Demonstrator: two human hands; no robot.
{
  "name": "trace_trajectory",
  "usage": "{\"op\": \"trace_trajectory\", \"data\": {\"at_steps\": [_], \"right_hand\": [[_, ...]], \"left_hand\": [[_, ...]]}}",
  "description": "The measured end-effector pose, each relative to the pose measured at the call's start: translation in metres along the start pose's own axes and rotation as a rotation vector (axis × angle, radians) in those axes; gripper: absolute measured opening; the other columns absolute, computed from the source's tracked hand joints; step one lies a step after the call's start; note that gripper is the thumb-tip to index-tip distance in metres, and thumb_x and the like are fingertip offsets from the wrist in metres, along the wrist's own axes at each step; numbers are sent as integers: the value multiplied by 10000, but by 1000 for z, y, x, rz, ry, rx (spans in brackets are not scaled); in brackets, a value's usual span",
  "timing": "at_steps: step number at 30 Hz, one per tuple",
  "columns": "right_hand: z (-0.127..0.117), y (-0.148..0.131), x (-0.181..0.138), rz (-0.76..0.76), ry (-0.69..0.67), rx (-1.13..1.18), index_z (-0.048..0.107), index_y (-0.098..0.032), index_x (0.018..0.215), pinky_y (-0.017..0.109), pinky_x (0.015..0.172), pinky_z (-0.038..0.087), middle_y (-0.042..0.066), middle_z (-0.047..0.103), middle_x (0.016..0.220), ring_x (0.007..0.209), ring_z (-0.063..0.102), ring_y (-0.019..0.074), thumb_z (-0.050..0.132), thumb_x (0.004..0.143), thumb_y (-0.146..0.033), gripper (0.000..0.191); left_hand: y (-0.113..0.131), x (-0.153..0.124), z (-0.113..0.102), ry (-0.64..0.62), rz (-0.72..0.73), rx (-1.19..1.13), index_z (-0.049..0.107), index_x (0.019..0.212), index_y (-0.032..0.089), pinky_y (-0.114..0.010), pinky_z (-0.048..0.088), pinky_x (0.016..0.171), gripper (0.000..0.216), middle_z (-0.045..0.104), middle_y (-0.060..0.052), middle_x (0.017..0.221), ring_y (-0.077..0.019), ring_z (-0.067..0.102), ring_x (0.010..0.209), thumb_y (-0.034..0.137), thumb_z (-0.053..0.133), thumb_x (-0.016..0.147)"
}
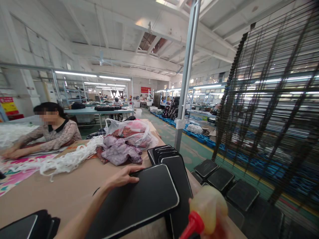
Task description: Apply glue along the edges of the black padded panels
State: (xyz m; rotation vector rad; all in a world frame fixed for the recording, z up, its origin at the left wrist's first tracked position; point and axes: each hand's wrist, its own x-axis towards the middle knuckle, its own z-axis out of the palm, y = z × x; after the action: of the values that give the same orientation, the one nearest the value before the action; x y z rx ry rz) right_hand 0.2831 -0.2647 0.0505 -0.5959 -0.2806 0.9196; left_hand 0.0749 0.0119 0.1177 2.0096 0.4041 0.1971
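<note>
My left hand [123, 177] grips the far edge of a black rounded panel [144, 199], thumb on its top face and fingers partly hidden at the edge. A thin whitish line runs round the panel's border, and the panel lies tilted over other panels. Blurred at the lower right, my right hand [220, 223] is wrapped round a yellowish squeeze bottle [210, 204], whose red nozzle points down to the left. Just behind the held panel leans a stack of similar black panels [171, 159].
More black panels lie on the table [64, 186] at lower left and beside it at right [243, 194]. Purple cloth [122, 151], a plastic bag and white strips [72, 157] lie behind. A person [58, 132] works at left. A pole [185, 83] and wire rack [269, 99] stand right.
</note>
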Motion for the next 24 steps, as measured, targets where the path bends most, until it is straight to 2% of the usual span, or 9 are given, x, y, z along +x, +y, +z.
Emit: {"op": "trace_trajectory", "data": {"at_steps": [2, 4, 8, 11, 14, 20, 24], "right_hand": [[8, -23, 9, -135, 88, -16, 675, -266, 1025, 337, 820, 525, 45, 686, 1033, 978, 625, 235, 710, 737, -516, 383], [20, -41, 19, -284, 161, -47, 648, -285, 1081, 289, 803, 530, 7, 678, 1056, 989, 613, 203, 756, 709, -415, 409], [37, -59, 35, -464, 119, -182, 650, -274, 1066, 270, 780, 534, 0, 678, 1013, 963, 604, 186, 792, 673, -347, 424], [37, -60, 40, -488, 80, -262, 667, -253, 1025, 269, 753, 539, 12, 681, 952, 904, 611, 180, 801, 668, -337, 390], [36, -60, 41, -482, 75, -291, 680, -235, 980, 254, 722, 545, 10, 680, 904, 850, 616, 172, 827, 634, -315, 384], [39, -60, 36, -484, 49, -334, 687, -214, 943, 268, 721, 544, 33, 674, 897, 843, 619, 193, 849, 593, -316, 400], [39, -60, 30, -462, 21, -357, 676, -213, 996, 286, 720, 539, 49, 666, 900, 857, 620, 211, 826, 628, -320, 412]], "left_hand": [[2, -7, -2, -66, -13, -15, 531, 1297, 203, -363, 362, 997, 621, 568, -49, 1307, -287, 502, 1179, 345, 673, 709], [8, -13, -3, -108, -34, -15, 557, 1271, 219, -350, 369, 991, 595, 608, -22, 1257, -283, 516, 1158, 348, 683, 703], [23, -23, -1, -197, -68, -42, 562, 1267, 240, -335, 374, 984, 601, 614, 8, 1248, -286, 522, 1150, 365, 694, 695], [32, -29, 0, -238, -65, -57, 556, 1274, 245, -323, 376, 977, 604, 610, 12, 1253, -284, 524, 1148, 373, 691, 700], [36, -33, -1, -214, -67, -25, 574, 1255, 252, -316, 358, 991, 595, 603, 18, 1264, -281, 509, 1166, 370, 704, 687], [33, -36, -4, -225, -61, -25, 585, 1243, 267, -317, 351, 999, 578, 600, 20, 1266, -274, 509, 1165, 329, 710, 683], [31, -37, -4, -258, -55, -82, 583, 1245, 278, -319, 365, 984, 556, 617, 22, 1240, -273, 520, 1147, 324, 691, 701]]}}
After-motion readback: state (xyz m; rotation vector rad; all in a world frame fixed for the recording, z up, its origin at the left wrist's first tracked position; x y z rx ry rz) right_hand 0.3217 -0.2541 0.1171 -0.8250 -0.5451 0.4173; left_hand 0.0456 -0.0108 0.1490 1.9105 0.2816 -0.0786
